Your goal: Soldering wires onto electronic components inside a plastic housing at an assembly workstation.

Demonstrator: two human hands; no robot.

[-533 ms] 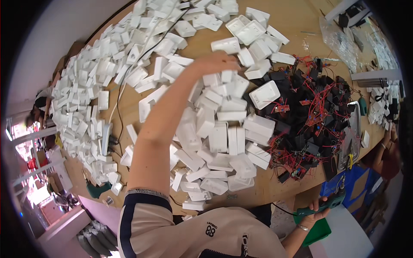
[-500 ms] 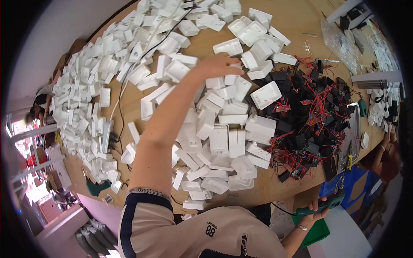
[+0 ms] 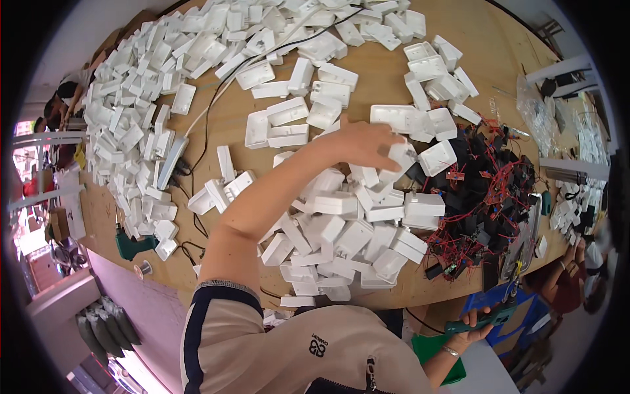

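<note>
At the far left a green pistol-grip drill [image 3: 133, 245] lies near the table's edge, beside a heap of white plastic casings [image 3: 186, 98] and a white power strip [image 3: 173, 162]. My left hand [image 3: 371, 146] hovers with fingers spread, gripping nothing, over a nearer pile of open white casings [image 3: 354, 238]; I can't tell whether my fingertips touch one. My right hand [image 3: 467, 333] is wrapped around a green corded drill [image 3: 482, 320], below black parts with red wires [image 3: 487, 190].

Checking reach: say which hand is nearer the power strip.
Left. The left hand is right of the power strip, over white boxes; the right hand grips a drill farther right.
</note>
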